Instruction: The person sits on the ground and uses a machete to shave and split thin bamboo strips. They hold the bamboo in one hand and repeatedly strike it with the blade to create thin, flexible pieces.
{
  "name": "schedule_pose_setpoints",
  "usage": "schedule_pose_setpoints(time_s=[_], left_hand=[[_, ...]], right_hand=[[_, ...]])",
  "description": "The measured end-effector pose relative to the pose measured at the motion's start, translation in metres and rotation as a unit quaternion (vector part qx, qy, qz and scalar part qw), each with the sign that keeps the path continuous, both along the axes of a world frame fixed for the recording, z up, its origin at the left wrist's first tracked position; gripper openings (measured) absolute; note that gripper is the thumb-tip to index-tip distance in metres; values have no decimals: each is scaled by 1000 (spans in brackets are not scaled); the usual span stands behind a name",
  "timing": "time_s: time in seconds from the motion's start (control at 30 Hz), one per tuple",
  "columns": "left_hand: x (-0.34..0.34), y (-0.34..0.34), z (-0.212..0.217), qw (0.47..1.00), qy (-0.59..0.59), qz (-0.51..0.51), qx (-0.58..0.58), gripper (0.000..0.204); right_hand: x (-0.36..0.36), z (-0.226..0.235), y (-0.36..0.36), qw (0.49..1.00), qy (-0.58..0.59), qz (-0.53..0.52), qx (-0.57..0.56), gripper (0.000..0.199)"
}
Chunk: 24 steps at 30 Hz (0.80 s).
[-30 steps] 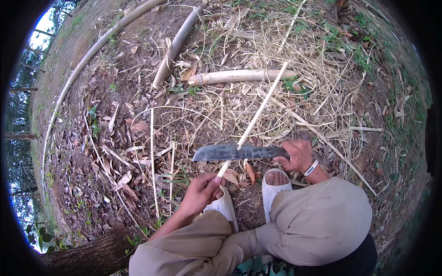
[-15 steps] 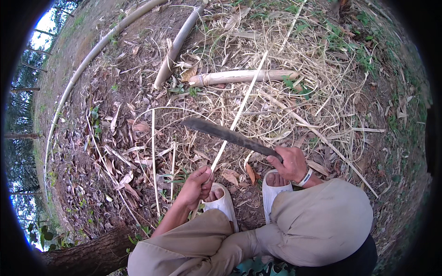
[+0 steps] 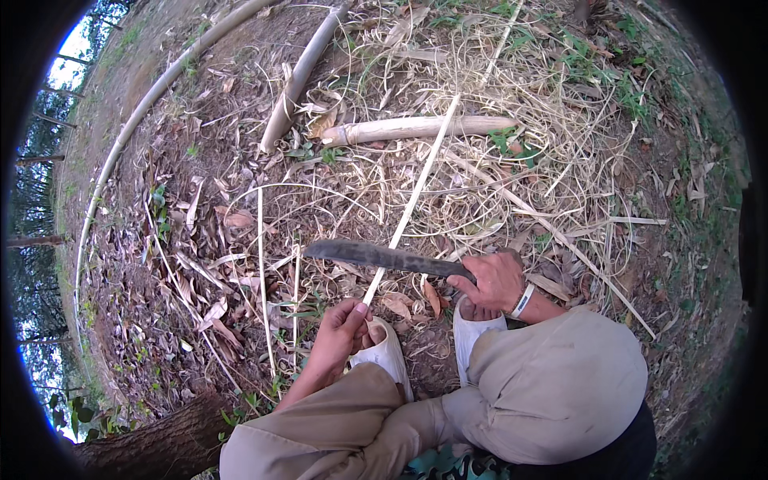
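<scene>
Machete [image 3: 416, 262] drawn nearer the left fingers [image 3: 348, 320] along the pale strip [image 3: 419, 184]

The left fingers are closed on the near end of the strip, thumb laid along it; the strip slants up and away to their right. The right fingers [image 3: 488, 282] are wrapped around the machete's handle, level with and slightly above the left ones. Half a second ago the blade crossed the strip farther out; now it crosses closer in, leaving only a short bare length before the left fingers. That puts the edge at work, as I judge it, near the held end, with little spare room for the thumb. Whether the steel bites or merely rests there, I cannot tell.

Just below the fingers of each hand is a white sandal, the left sandal [image 3: 390, 360] and the right sandal [image 3: 472, 342]. Left of the left fingers lie a short loose strip [image 3: 297, 300], its top close by the blade tip, and a longer loose strip [image 3: 262, 272].

Beyond both hands, a tangle of shavings [image 3: 472, 220] spreads under the strip's outer stretch, likely clutter for its free end. Past that, the strip passes across a cut bamboo piece [image 3: 400, 129]. Farther off to the upper left are a thick grey pole [image 3: 300, 84] and a long curved pole [image 3: 144, 108].
</scene>
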State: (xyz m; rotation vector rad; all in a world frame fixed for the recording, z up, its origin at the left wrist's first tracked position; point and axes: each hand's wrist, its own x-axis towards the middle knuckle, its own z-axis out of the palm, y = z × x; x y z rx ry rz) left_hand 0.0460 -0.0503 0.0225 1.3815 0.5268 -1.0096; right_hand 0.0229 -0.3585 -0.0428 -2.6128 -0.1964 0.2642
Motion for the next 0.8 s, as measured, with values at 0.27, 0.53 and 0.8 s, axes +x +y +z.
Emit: schedule_pose_setpoints(time_s=[0.27, 0.53, 0.8], left_hand=[[-5, 9, -5, 999, -15, 11, 37, 23], [-15, 19, -5, 999, -8, 21, 32, 24], [-21, 26, -3, 998, 3, -5, 61, 25]], right_hand=[[4, -18, -8, 998, -1, -55, -27, 50], [29, -18, -28, 996, -17, -64, -64, 53], [22, -29, -30, 998, 12, -44, -48, 58]])
